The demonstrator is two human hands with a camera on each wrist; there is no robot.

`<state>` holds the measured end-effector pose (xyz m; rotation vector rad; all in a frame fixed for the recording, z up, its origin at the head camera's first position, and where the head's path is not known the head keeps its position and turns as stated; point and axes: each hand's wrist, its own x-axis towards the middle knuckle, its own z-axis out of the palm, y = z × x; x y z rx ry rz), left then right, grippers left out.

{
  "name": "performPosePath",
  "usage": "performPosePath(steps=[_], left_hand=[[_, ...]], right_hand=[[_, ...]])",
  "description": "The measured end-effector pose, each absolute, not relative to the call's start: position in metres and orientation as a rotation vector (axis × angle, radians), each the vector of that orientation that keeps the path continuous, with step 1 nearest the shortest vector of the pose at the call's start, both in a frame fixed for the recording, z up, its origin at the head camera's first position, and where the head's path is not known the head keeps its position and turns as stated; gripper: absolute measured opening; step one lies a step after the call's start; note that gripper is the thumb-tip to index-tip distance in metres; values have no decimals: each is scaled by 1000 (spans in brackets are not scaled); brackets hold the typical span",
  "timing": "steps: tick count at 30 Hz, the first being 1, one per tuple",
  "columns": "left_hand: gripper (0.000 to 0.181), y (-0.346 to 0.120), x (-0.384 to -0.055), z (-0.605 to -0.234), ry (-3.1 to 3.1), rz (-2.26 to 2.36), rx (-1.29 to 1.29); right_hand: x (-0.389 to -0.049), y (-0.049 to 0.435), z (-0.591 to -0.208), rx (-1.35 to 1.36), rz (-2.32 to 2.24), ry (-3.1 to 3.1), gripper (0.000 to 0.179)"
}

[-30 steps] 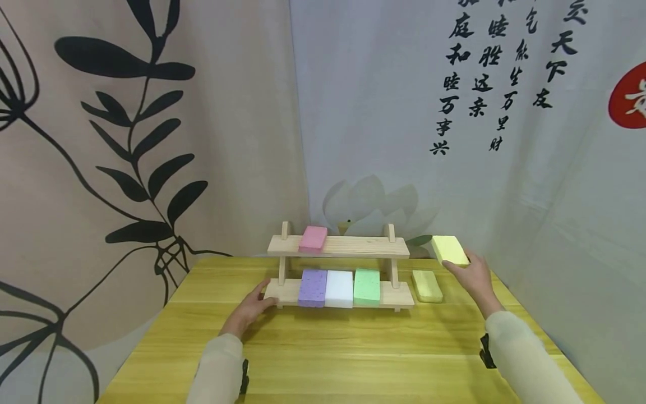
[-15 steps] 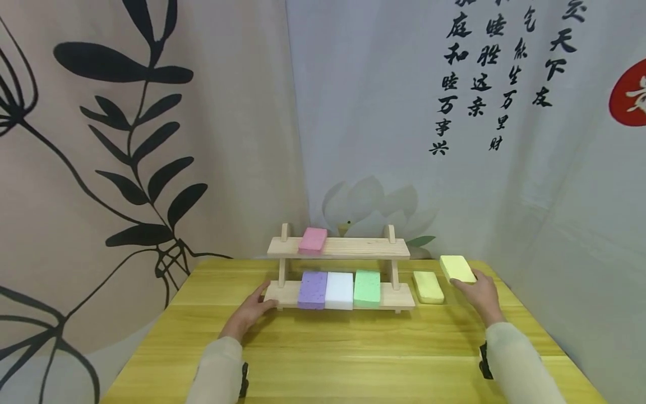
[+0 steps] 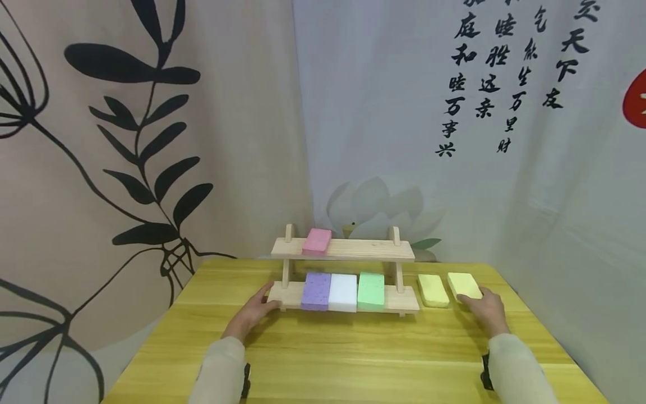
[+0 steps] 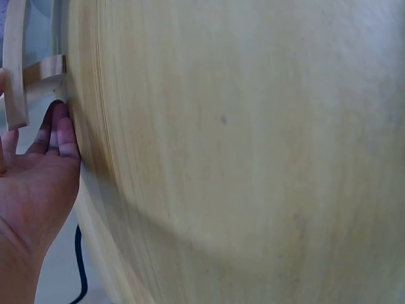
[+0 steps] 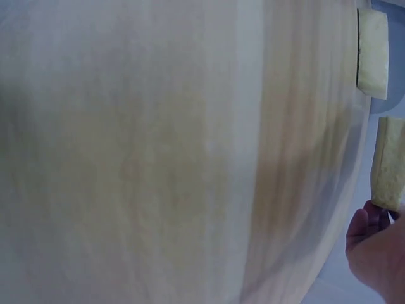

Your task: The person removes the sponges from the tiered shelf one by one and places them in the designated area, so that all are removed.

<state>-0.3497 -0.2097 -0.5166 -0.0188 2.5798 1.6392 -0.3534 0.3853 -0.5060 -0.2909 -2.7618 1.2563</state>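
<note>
My right hand [image 3: 487, 310] pinches a pale yellow sponge [image 3: 464, 285] by its near right part. In the right wrist view the held sponge [image 5: 388, 161] appears slightly above the table, apart from a second yellow sponge [image 3: 433, 290] lying to its left. My left hand [image 3: 252, 314] holds the left end of a two-tier wooden shelf [image 3: 396, 298], thumb and fingers around the lower board's end. On the lower board stand a purple sponge [image 3: 315, 292], a white sponge [image 3: 342, 293] and a green sponge [image 3: 370, 292], side by side. A pink sponge [image 3: 317, 242] lies on the upper board's left part.
The wooden table [image 3: 353, 359] runs back to a hanging cloth [image 3: 373, 112] printed with plants and writing. Another pale cloth [image 3: 580, 241] borders the right side. A dark cord [image 4: 81, 266] shows beyond the table edge in the left wrist view.
My right hand has lowered the yellow sponge and moved it rightward, from above the lying yellow sponge to beside it. My left hand has stayed on the shelf, and the view has shifted slightly.
</note>
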Motion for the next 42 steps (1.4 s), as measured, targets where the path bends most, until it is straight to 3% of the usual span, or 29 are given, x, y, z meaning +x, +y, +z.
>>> performPosePath(steps=[13, 21, 42], left_hand=[[79, -211, -349, -519, 2597, 1624, -35], [79, -211, -348, -519, 2579, 1650, -48], [79, -210, -349, -517, 2567, 1653, -18]], right_hand=[[-355, 383, -514, -241, 1160, -2830, 97], [-349, 386, -512, -262, 1194, -2876, 111], [-364, 344, -454, -221, 1232, -2700, 101]])
